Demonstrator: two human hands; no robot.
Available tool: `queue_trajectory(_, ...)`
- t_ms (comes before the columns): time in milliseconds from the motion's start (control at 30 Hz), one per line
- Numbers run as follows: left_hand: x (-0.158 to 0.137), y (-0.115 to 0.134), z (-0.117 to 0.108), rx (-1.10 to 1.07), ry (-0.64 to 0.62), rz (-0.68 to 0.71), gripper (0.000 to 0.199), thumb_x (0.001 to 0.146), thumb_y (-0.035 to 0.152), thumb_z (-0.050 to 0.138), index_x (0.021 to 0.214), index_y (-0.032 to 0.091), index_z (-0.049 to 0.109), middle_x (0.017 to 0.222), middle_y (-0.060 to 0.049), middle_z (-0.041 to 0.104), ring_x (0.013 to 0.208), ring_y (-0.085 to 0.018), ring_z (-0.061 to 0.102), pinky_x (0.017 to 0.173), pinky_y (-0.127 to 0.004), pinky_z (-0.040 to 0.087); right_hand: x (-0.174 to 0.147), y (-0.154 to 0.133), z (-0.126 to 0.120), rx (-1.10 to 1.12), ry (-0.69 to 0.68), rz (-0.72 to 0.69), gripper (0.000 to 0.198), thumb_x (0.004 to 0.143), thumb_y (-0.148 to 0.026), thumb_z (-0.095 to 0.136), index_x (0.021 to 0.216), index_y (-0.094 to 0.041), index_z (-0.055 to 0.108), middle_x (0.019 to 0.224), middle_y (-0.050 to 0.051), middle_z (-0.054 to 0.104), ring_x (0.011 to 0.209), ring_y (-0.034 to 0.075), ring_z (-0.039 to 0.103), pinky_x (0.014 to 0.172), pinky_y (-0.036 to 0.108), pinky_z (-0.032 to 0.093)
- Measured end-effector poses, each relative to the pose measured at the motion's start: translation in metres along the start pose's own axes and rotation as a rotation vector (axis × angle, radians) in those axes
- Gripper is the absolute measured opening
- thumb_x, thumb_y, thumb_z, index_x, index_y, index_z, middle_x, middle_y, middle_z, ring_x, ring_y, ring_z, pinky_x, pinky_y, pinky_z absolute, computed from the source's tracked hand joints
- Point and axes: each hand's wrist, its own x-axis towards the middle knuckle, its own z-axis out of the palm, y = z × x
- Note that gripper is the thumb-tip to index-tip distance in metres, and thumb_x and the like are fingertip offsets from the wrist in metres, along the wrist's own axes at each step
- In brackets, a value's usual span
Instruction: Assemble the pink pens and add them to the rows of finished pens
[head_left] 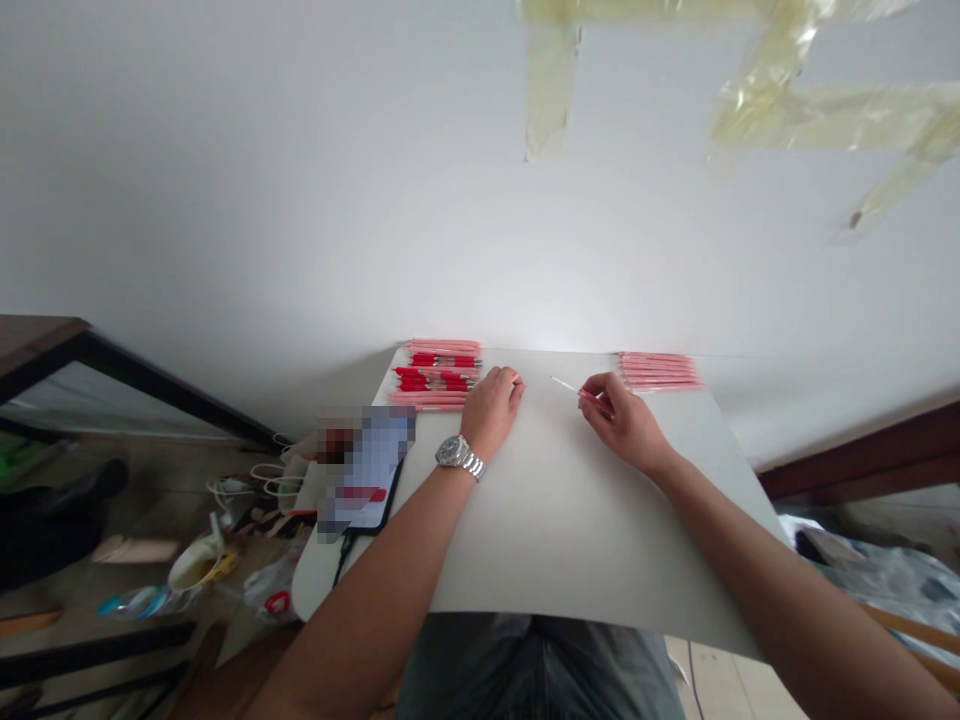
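Observation:
My right hand (619,420) is closed around a thin red pen refill (565,384), its pale, narrow end pointing left toward my other hand. My left hand (491,408), with a metal-band watch on the wrist, has its fingers pinched together. A small pinkish bit shows at those fingertips, too small to name. Just left of that hand lie several red pens (435,381) in a row. Pink stick-like refills (442,347) lie behind them, and more lie in front, partly covered by the hand. Another bundle of pink refills (660,371) rests at the table's back right.
The white table (570,540) stands against a wall (300,180) with yellowed tape on it. A phone (375,470), partly blurred out, lies at the left edge with a cable. Floor clutter, including a cup (196,565), is at lower left; plastic bags (892,570) are at right.

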Motion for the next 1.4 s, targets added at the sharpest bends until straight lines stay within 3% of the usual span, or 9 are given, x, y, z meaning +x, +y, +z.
queue_trajectory(233,0.003,0.002,-0.003,-0.283,0.077,-0.057,0.007,0.098,0.023,0.057,0.092,0.022,0.060,0.095,-0.006,0.062,0.090,-0.020,0.056,0.080,-0.032,0.043,0.000,-0.001,0.000,0.000,-0.014,0.010,0.017,0.100,-0.041,0.053,0.106,-0.025,0.051,0.092,0.004,0.070,0.068,0.016,0.063,0.063,0.029,0.047)
queue_trajectory(433,0.006,0.001,0.002,-0.560,0.037,-0.123,0.018,0.101,0.034,0.054,0.088,0.021,0.055,0.085,0.000,0.064,0.071,-0.014,0.052,0.067,-0.027,0.038,0.000,-0.004,-0.001,0.005,-0.022,0.009,0.016,0.100,-0.040,0.053,0.105,-0.025,0.052,0.088,0.003,0.068,0.065,0.016,0.061,0.060,0.028,0.045)
queue_trajectory(700,0.007,0.004,-0.002,-0.669,0.078,-0.138,0.020,0.098,0.040,0.059,0.099,0.021,0.065,0.084,0.000,0.065,0.063,-0.012,0.044,0.061,-0.026,0.037,0.001,-0.003,-0.001,-0.008,-0.020,-0.003,0.018,0.100,-0.043,0.052,0.105,-0.025,0.052,0.088,0.004,0.069,0.065,0.016,0.062,0.061,0.029,0.046)
queue_trajectory(900,0.005,0.007,-0.004,-0.682,0.062,-0.137,0.028,0.098,0.048,0.059,0.100,0.023,0.072,0.067,0.003,0.040,0.057,-0.012,0.037,0.054,-0.026,0.029,0.001,-0.001,0.000,-0.023,-0.012,-0.013,0.020,0.100,-0.045,0.051,0.105,-0.025,0.053,0.086,0.003,0.070,0.065,0.017,0.063,0.059,0.029,0.047)
queue_trajectory(1067,0.004,0.010,-0.004,-0.725,0.013,-0.134,0.030,0.097,0.050,0.060,0.102,0.023,0.072,0.067,0.003,0.037,0.057,-0.012,0.036,0.053,-0.027,0.028,0.001,-0.003,0.000,-0.023,-0.028,-0.014,0.018,0.100,-0.042,0.051,0.105,-0.025,0.054,0.087,0.003,0.070,0.067,0.017,0.064,0.061,0.028,0.048)
queue_trajectory(1167,0.003,0.011,-0.004,-0.707,0.022,-0.125,0.029,0.097,0.050,0.060,0.102,0.024,0.073,0.066,0.003,0.039,0.057,-0.012,0.035,0.054,-0.027,0.027,0.000,-0.003,0.000,-0.026,-0.034,-0.016,0.016,0.100,-0.041,0.052,0.105,-0.025,0.054,0.088,0.004,0.070,0.067,0.017,0.064,0.062,0.028,0.049)
queue_trajectory(1400,0.004,0.012,-0.005,-0.718,0.009,-0.099,0.027,0.098,0.047,0.061,0.101,0.024,0.073,0.081,-0.001,0.063,0.061,-0.013,0.041,0.056,-0.028,0.032,0.001,-0.001,0.001,-0.023,-0.041,-0.019,0.016,0.099,-0.041,0.053,0.105,-0.026,0.055,0.087,0.003,0.071,0.065,0.016,0.064,0.061,0.028,0.049)
